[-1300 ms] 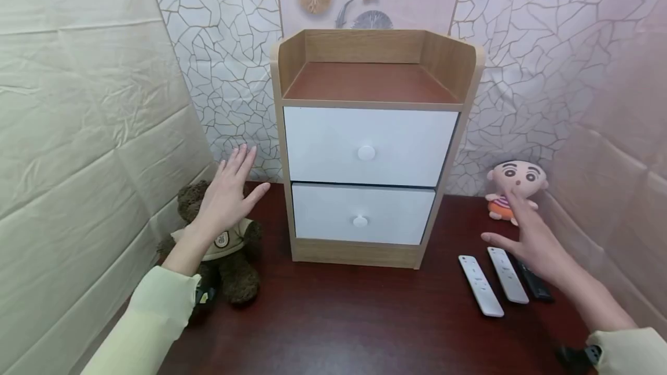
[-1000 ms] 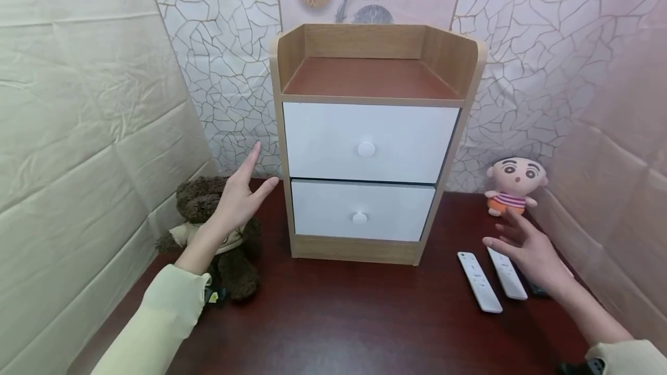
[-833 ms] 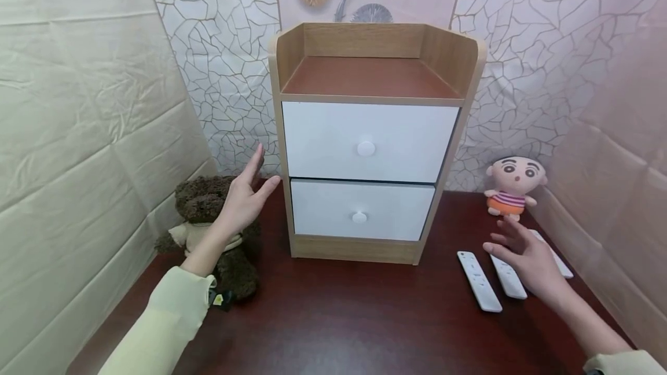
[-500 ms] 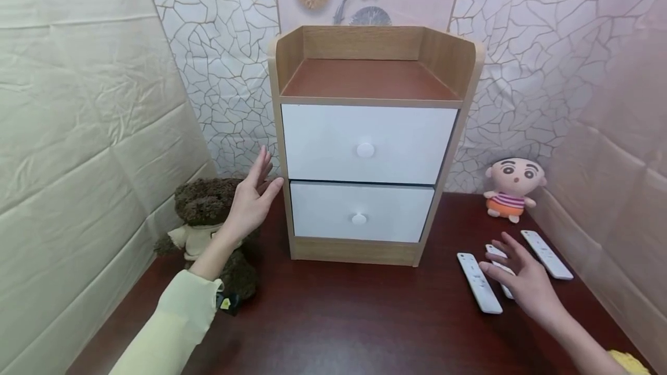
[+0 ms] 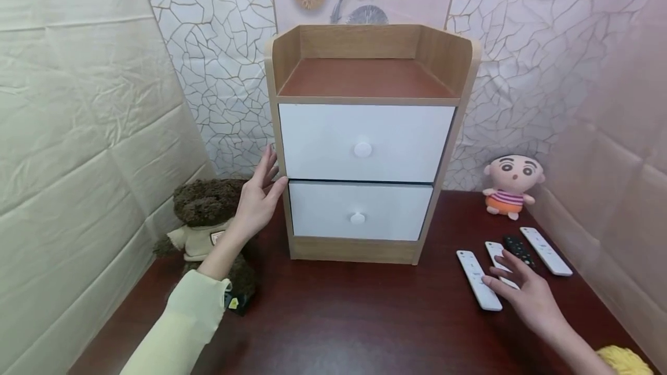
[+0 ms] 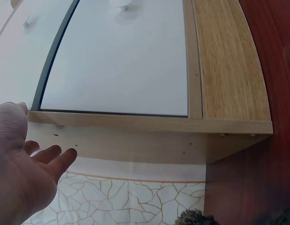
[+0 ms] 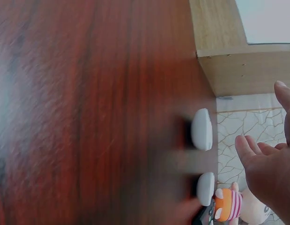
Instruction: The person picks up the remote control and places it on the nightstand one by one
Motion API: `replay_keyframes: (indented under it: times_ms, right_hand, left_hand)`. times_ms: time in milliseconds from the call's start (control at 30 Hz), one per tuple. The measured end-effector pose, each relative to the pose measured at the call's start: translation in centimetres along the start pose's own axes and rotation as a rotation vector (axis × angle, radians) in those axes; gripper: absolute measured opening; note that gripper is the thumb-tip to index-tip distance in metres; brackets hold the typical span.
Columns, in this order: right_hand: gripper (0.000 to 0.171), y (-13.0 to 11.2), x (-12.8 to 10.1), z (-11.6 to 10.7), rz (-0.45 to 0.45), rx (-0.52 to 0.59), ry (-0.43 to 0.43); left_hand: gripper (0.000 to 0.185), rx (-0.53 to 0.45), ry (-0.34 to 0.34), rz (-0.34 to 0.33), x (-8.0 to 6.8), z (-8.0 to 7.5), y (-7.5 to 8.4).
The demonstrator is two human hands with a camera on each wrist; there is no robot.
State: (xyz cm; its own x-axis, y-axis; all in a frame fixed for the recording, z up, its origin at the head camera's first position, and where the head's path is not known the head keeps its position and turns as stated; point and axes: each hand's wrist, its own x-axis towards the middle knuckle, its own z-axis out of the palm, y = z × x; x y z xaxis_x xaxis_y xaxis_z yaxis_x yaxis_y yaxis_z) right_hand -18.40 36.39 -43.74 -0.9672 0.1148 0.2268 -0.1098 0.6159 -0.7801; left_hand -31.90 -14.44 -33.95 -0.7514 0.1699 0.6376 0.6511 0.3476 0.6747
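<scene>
Crackle-patterned wallpaper (image 5: pixel 219 80) backs a dark red-brown counter (image 5: pixel 339 317), and in the head view a two-drawer cabinet (image 5: pixel 333 166) stands upright at its centre, both drawers pushed in. The left grip (image 5: pixel 255 204) is at the cabinet's left side, wide and holding nothing, its thumb by the front edge. A brown teddy bear (image 5: pixel 205 204) sits behind that forearm. The right grip (image 5: pixel 531 294), loosely spread and holding nothing, hangs over the counter among a near white remote (image 5: pixel 479 280), a partly hidden white remote (image 5: pixel 495 253), a black remote (image 5: pixel 518 249) and a far white remote (image 5: pixel 546 251); a plush doll (image 5: pixel 508 198) sits beyond. From the left wrist, the thumb meets the front edge near the gap between drawers, while the other fingers lie along the side panel; whether they press it cannot be told. From the right wrist, the fingers are clear of the remotes. The step in hand looks like setting the left grip against the cabinet; the next move probably calls for firm contact there before the right grip acts.
</scene>
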Motion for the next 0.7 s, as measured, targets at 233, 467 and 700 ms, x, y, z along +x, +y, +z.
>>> replay_keyframes:
  times_ms: [233,467,700]
  right_hand:
    - [0.084,0.4,-0.3,-0.2,0.026,-0.017,-0.017]
    - [0.081,0.5,-0.8,-0.3,0.086,-0.077,-0.028]
    - [0.077,0.5,-1.2,-0.1,0.098,-0.099,-0.028]
  left_hand:
    - [0.072,0.009,0.006,-0.024,0.4,0.4,0.6]
    - [0.07,0.036,-0.013,-0.072,0.4,0.6,0.9]
    - [0.066,0.042,-0.01,-0.087,0.4,0.7,0.9]
